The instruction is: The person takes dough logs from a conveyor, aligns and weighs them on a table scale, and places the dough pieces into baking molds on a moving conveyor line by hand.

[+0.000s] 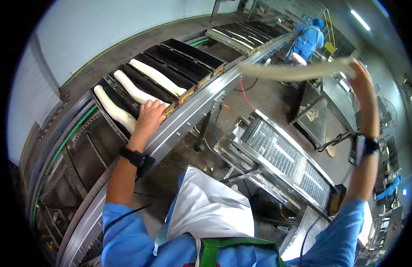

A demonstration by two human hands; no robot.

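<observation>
My left hand [151,116] rests on the near edge of the black pans, at the ends of the pale dough strips, its fingers bent over the rim. Three dough strips [157,77] lie in separate compartments of the pans [186,64]. Raised at the right, my right hand [358,73] grips one end of a long dough strip [295,71], which stretches leftward through the air and is blurred by motion.
The pans sit on a metal conveyor [206,100] that curves toward me at the left. A mesh belt [284,155] slants below my right arm. Farther back, a person in blue [306,41] stands beside the line. Metal tables [339,104] are at the right.
</observation>
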